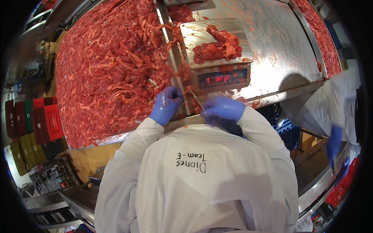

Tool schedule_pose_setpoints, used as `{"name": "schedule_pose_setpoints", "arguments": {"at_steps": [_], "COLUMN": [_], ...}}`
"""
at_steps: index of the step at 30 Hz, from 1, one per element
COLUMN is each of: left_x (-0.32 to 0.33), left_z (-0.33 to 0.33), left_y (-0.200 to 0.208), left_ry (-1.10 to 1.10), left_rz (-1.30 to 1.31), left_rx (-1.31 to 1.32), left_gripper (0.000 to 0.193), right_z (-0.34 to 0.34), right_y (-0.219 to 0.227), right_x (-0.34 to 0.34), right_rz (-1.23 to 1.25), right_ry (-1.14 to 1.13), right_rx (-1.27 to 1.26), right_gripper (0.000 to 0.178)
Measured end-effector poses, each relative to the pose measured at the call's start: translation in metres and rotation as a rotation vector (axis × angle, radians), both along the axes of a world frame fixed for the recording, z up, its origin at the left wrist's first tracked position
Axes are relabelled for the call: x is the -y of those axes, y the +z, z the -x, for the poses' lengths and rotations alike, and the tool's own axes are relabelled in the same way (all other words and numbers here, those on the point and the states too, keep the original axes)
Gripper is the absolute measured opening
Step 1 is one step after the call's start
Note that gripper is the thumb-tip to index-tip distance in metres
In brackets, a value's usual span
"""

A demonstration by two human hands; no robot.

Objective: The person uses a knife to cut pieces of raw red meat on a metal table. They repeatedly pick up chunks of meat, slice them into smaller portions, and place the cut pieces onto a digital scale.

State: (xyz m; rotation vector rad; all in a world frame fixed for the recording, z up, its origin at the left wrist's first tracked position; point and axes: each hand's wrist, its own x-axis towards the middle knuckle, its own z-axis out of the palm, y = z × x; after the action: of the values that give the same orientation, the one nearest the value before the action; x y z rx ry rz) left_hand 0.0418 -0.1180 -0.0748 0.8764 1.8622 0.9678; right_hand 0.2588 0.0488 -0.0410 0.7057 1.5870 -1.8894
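Note:
Both my hands wear blue gloves and are close together at the near edge of the metal worktop. My left hand is curled closed beside the divider rail, at the edge of the heaped raw meat strips; what it holds, if anything, is hidden. Closed around a thin pale skewer-like rod, my right hand is just below the scale's display. The rod slants up and left from its fingers. On the scale's steel pan lies a lump of red meat. The scale's display is lit red.
Bare steel tabletop with meat scraps extends right of the scale. Another person in white with a blue-gloved hand stands at the right. Stacked red crates are at the left; blue crates sit under the table edge.

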Motion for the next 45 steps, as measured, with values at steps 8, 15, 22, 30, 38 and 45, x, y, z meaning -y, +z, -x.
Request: {"name": "schedule_pose_setpoints", "arguments": {"at_steps": [8,15,22,30,38,45], "left_x": [-0.076,-0.062,-0.08,-0.172,-0.089,0.135], "left_z": [0.019,0.073,0.095,0.0,0.111,0.354], "left_y": [0.125,0.083,0.024,0.092,0.017,0.002], "left_ry": [-0.103,0.131,0.192,-0.339,0.221,0.577], "left_rz": [-0.284,-0.209,-0.314,-0.357,-0.321,0.541], "left_rx": [0.613,-0.069,-0.435,0.385,0.016,-0.965], "left_gripper": [0.014,0.034,0.059,0.061,0.059,0.088], "right_z": [0.005,-0.07,-0.117,0.033,0.111,0.015], "right_y": [0.044,0.033,0.011,0.045,0.027,-0.008], "right_x": [-0.024,-0.031,-0.094,-0.111,-0.039,-0.207], "right_rz": [0.067,-0.052,-0.316,-0.245,-1.211,-1.046], "right_ry": [-0.565,-0.484,-0.625,-0.604,0.093,-0.788], "right_rx": [-0.403,-0.247,-0.292,-0.613,-0.595,-0.283], "right_gripper": [0.035,0.041,0.027,0.031,0.048,0.064]}}
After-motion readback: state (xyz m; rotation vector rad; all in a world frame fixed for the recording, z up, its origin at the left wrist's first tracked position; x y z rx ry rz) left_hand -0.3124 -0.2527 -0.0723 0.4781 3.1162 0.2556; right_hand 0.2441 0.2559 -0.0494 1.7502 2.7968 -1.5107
